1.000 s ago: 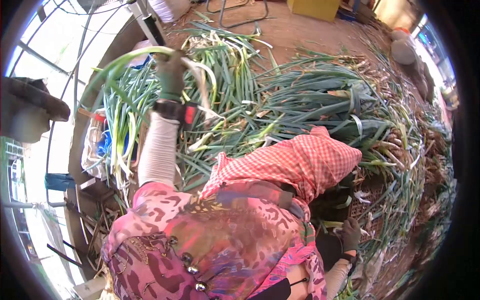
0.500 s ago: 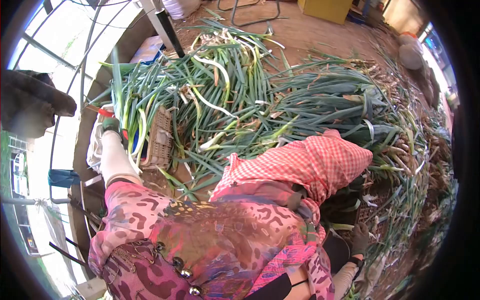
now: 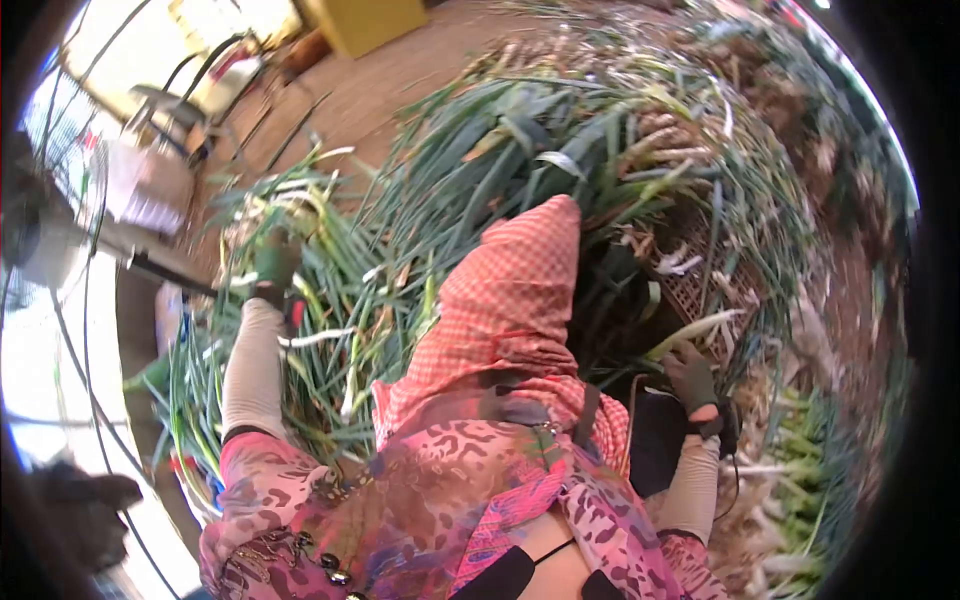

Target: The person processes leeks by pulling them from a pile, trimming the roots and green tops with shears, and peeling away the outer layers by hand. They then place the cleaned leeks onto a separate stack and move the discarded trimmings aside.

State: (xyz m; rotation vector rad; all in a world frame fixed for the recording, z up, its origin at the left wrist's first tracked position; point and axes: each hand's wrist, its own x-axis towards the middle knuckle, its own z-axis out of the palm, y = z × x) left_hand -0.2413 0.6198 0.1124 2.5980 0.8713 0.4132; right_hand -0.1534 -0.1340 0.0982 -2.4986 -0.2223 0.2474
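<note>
My left hand (image 3: 276, 262), in a green glove, reaches into the near side of a heap of green onions (image 3: 335, 240). Its fingers are blurred but look closed. A red handle end (image 3: 294, 312) shows beside the wrist, and the rest of that tool is hidden. My right hand (image 3: 690, 378), also gloved, is low on the right with its fingers curled at a pale green onion stalk (image 3: 700, 331). A red-checked cloth (image 3: 505, 300) covers my lap between the hands. Past it lies a thick pile of long green onions (image 3: 500, 150).
A crate (image 3: 686, 298) with onion scraps stands beyond my right hand. Trimmed onions (image 3: 795, 490) lie in a row at lower right. A metal post (image 3: 170, 270) stands left of my left hand. A white sack (image 3: 150, 185), a chair (image 3: 185, 105) and a yellow box (image 3: 365, 22) are further back.
The view has swung to the right. My left hand has moved from beside the basket at the left onto the onion heap. My right hand stays low at a stalk.
</note>
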